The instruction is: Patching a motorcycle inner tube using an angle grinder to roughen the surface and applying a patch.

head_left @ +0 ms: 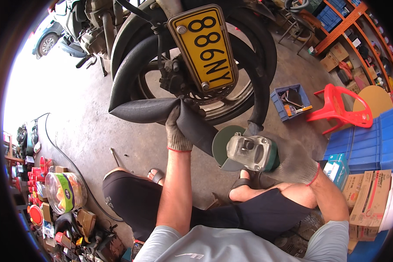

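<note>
My left hand (175, 133), in a grey knitted glove, is closed on a black rubber inner tube (139, 111), which is bent and creased beside its fingers. In my right hand (296, 160), also gloved, is an angle grinder (251, 153) with a green disc (225, 136). The disc's edge lies next to the tube's lower section; whether the two touch, I cannot tell. The tube loops up over the front of a motorcycle wheel (208, 114), below a yellow number plate (205, 48). My right fingers are partly hidden behind the grinder.
Right of the wheel stand a blue crate (279, 104) of tools and a red plastic chair (347, 109). Cardboard boxes (370, 198) are close to my right elbow. On the left, a dark hose (70, 163) crosses the floor near a clear plastic jar (65, 192).
</note>
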The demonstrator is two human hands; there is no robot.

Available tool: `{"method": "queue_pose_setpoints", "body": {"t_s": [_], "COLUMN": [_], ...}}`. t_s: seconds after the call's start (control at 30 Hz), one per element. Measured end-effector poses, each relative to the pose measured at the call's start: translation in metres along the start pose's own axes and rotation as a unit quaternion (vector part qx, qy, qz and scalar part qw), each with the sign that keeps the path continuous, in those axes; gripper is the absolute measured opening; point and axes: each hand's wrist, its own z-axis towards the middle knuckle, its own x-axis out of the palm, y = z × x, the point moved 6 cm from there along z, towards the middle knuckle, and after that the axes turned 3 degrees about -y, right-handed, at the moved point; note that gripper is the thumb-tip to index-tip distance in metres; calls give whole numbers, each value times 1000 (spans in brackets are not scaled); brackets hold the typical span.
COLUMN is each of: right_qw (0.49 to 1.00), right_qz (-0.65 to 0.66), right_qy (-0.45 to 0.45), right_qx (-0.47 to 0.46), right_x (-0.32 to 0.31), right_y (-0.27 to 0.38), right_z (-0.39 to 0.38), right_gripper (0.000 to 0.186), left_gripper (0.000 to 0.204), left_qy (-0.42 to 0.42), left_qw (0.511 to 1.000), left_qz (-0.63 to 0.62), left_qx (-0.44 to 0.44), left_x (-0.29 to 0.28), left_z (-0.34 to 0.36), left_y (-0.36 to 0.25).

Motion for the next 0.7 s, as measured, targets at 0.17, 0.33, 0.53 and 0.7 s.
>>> {"method": "queue_pose_setpoints", "body": {"t_s": [0.17, 0.33, 0.53, 0.7], "right_qw": [996, 991, 993, 993], "right_qz": [-82, -131, -110, -119], "right_qy": [22, 5, -6, -12], "right_qx": [39, 35, 41, 14], "right_x": [-9, -7, -1, 2], "right_y": [0, -5, -4, -4], "right_z": [-17, -31, -32, -31], "right_gripper": [65, 57, 55, 56], "left_gripper": [42, 41, 41, 41], "left_qy": [29, 35, 23, 19], "left_qw": [1000, 999, 1000, 1000], "left_qz": [8, -5, -3, 9], "left_qx": [-6, -9, -10, -9], "left_x": [4, 8, 3, 4], "left_z": [1, 0, 1, -1], "left_y": [0, 2, 1, 1]}}
